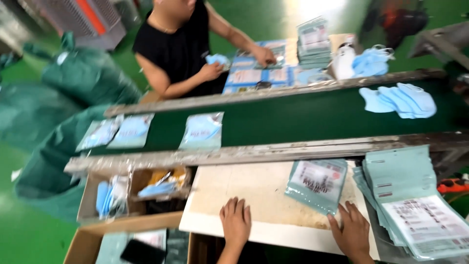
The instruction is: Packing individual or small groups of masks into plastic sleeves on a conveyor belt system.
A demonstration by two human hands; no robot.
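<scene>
Here, both of the person's hands lie on a pale board [254,195] that tops the near counter. The left hand [235,221] rests flat and open, palm down, fingers together, gripping nothing, at the near edge of the board. The right hand [352,232] is also open, fingers spread, its fingertips touching the near corner of a teal pouch [317,185] that lies tilted on the board, printed side up. Just right of that pouch sits a stack of pouches [410,200], fanned out and running off to the near right.

To the left of the board, a carton [110,195] below the counter holds blue masks [103,198], and a second compartment beside it has yellowish packets [163,183]. Nearer still, a lower box [88,242] holds something dark and flat; I cannot tell what it is.

Beyond the board runs a green belt [293,120] between two worn metal rails. Three filled pouches lie on it at the left: two close together [119,132] and one apart to their right [202,131]. Well to the right on the belt lies a loose heap of masks [400,100].

On the far side a co-worker in a black top [178,49] works at another counter, one hand [212,71] holding a blue mask, the other hand [265,56] pressed on pouches spread there. A tall pile of pouches [313,41] stands to the right of them, with more masks [371,61] beside it. Green bags [68,93] sit bunched at the far left on the green floor.
</scene>
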